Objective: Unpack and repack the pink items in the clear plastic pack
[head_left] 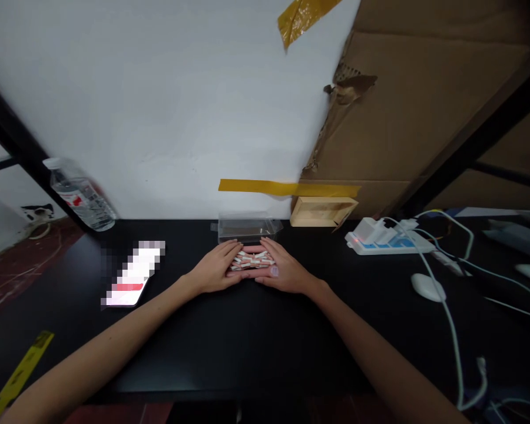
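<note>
My left hand [214,270] and my right hand [290,271] grip opposite ends of a pink tray [259,273] at the middle of the black table. Fingers lie along its far side and thumbs along its near side. Between the hands show several small white and pink pieces [255,261], like short sticks, lying crosswise in the tray; their exact kind is too small to make out. A round pale sticker is on the tray's near edge by my right thumb. Just behind the hands is a clear plastic case [247,227].
On the left are a water bottle [82,200] and a lit phone [135,277]. A shallow wooden box [323,213] leans at the back wall. To the right lie a power strip [386,240], trailing cables and a white mouse-like object [428,287]. Yellow tape [24,368] marks the near left edge.
</note>
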